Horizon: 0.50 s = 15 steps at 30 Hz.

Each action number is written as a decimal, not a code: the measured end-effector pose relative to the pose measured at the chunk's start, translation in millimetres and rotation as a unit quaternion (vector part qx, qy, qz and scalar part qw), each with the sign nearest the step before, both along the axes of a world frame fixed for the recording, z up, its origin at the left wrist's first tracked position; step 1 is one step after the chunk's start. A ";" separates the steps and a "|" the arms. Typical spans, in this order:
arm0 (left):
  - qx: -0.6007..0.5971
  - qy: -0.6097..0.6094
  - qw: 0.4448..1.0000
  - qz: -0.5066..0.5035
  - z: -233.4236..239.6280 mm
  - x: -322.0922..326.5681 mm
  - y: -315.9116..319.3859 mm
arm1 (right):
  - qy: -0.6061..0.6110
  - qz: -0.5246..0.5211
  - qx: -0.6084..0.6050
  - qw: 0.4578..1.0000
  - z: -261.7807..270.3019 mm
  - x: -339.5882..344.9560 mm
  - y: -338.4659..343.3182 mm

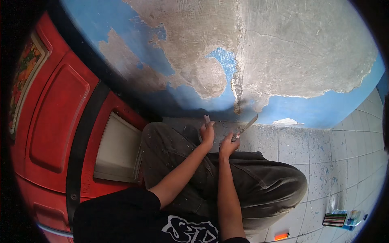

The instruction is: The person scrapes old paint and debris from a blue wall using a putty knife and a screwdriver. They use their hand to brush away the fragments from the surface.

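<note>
My left hand (207, 133) is closed around a small pale flat piece (207, 118), whose upper end sticks out above the fingers; its material is unclear. In my right hand (228, 145) is the handle of a narrow-bladed hand tool, a knife or a scraper (249, 124). Its blade slants up and right, its tip close in front of the wall's foot; whether it touches cannot be told. Before me rises a wall corner (238, 60) with blue paint (194, 98) partly gone, baring grey plaster (288, 60). Both hands are above my bent legs (264, 182).
On my left stands a red plastic cabinet (57, 121) with a black band, close to my knee. Paint flakes lie over the white floor tiles (291, 148). An orange lighter (282, 236), a clear plastic bottle (355, 217) and a striped flat item (334, 219) lie at lower right.
</note>
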<state>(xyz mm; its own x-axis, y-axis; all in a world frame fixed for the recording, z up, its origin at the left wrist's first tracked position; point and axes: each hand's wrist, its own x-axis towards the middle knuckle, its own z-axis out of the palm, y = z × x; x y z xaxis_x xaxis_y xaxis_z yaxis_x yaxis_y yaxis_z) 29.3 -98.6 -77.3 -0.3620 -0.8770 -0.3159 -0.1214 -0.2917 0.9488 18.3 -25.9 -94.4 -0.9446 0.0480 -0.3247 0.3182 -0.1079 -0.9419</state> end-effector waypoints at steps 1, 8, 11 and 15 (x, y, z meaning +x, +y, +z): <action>-0.015 0.004 1.000 0.006 -2.4 -4.2 4.6 | 0.036 0.003 0.012 0.999 -10.8 -5.3 1.2; -0.079 0.016 0.997 0.016 -26.0 -1.6 -8.6 | -0.213 0.211 -0.033 0.953 -36.6 1.3 -9.0; -0.038 0.037 0.999 -0.011 -21.4 -13.9 10.9 | -0.091 0.107 0.040 0.989 -46.5 -8.3 1.1; -0.073 -0.019 0.997 0.001 -27.0 -2.8 -9.5 | 0.131 0.001 0.017 0.991 -8.3 0.6 -5.4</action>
<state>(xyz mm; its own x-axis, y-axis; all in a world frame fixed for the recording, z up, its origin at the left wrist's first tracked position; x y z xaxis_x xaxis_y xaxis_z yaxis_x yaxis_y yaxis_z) 26.5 -108.1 -104.3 -0.3501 -0.9154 -0.1984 -0.1573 -0.1514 0.9759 19.0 -31.3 -102.7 -0.9963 0.0534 -0.0670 0.0629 -0.0752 -0.9952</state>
